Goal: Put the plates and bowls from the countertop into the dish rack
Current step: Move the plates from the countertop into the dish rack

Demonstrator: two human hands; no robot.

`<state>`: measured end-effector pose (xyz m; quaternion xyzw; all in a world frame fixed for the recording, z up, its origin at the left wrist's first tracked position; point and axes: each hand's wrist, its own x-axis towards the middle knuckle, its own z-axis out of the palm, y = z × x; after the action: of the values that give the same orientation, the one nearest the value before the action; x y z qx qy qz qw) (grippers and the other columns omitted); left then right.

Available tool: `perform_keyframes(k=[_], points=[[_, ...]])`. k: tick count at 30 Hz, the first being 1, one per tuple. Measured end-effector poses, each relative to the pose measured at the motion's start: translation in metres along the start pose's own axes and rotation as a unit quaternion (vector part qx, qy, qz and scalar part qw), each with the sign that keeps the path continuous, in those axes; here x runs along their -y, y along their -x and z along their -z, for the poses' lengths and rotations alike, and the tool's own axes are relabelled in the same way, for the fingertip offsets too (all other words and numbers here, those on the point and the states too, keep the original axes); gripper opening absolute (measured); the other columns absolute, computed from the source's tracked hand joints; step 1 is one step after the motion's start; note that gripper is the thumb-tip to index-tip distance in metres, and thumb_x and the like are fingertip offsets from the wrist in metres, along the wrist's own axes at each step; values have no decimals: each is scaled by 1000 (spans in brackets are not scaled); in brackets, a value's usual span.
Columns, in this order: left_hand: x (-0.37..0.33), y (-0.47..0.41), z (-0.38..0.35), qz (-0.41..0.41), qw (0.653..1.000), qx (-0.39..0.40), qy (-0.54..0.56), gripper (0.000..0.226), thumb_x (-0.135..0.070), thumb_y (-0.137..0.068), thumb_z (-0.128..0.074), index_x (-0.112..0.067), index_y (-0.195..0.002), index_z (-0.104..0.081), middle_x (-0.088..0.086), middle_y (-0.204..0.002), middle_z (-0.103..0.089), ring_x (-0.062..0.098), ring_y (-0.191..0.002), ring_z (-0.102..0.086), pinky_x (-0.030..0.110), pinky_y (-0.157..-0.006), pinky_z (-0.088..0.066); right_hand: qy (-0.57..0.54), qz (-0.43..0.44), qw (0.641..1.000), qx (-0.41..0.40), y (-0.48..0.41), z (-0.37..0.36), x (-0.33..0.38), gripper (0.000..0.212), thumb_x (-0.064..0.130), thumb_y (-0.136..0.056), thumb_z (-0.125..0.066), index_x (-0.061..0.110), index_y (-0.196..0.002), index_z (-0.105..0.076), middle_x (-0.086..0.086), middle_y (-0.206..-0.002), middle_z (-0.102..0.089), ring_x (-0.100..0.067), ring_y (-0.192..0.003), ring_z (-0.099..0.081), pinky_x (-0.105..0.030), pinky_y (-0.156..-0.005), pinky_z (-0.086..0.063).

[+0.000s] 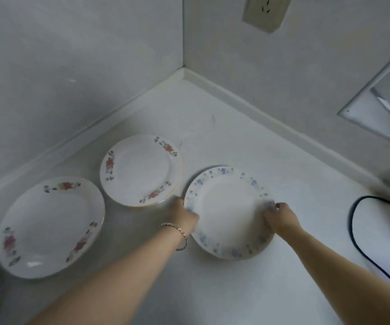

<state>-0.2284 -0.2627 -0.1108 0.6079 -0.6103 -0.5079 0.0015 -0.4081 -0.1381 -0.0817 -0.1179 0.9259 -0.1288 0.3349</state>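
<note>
The left grip (184, 216) and right grip (280, 218) clasp opposite rims of the blue-flowered plate (226, 205) on the white worktop (236, 137). A large rose-patterned plate (51, 226) lies to the left and a black cable (362, 249) to the right. Just behind sits a smaller rose-patterned plate (142, 170).

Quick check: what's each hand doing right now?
Left hand: grips the left rim of the blue-flowered plate.
Right hand: grips the same plate's right rim.
</note>
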Motion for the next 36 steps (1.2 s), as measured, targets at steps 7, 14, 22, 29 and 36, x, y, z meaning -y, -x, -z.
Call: perform_keyframes(k=[7, 14, 22, 29, 36], points=[[1, -2, -3, -4, 1000, -1, 23, 28, 4, -70, -62, -9, -94, -59, 4, -85, -65, 21, -75, -57, 20, -56, -41, -57, 17, 998, 4, -19, -9, -7, 20, 14, -88, -56, -3, -97, -59, -16, -84, -60, -30, -82, -58, -39, -82, -49], [23, 66, -12, 20, 995, -40, 90, 30, 11, -78, -55, -13, -93, -43, -3, -76, -52, 18, -72, -52, 22, -60, -43, -6, 81, 996, 23, 14, 0, -34, 26, 20, -89, -53, -2, -103, -59, -21, -99, -66, -36, -95, -61, -36, -82, -46], [79, 205, -22, 59, 968, -151, 192, 44, 11, -79, -59, -3, -119, -50, 14, -104, -55, 22, -91, -53, 31, -76, -46, 80, 230, 969, 51, 94, 8, -63, 35, 19, -90, -50, -6, -113, -57, -22, -118, -64, -36, -112, -58, -32, -90, -45], [186, 336, -13, 132, 935, -236, 227, 33, 6, -75, -64, 0, -107, -64, 18, -107, -69, 30, -93, -67, 35, -79, -54, 148, 335, 920, 139, 214, -30, -97, 19, 22, -88, -54, 5, -79, -49, -16, -93, -61, -30, -87, -57, -26, -71, -38], [313, 454, 1, 168, 894, -303, 284, 25, 12, -72, -60, -13, -65, -57, 5, -70, -59, 19, -74, -57, 24, -63, -52, 200, 407, 865, 216, 337, -112, -141, 19, 21, -87, -54, 3, -86, -50, -10, -85, -56, -25, -78, -52, -25, -59, -38]])
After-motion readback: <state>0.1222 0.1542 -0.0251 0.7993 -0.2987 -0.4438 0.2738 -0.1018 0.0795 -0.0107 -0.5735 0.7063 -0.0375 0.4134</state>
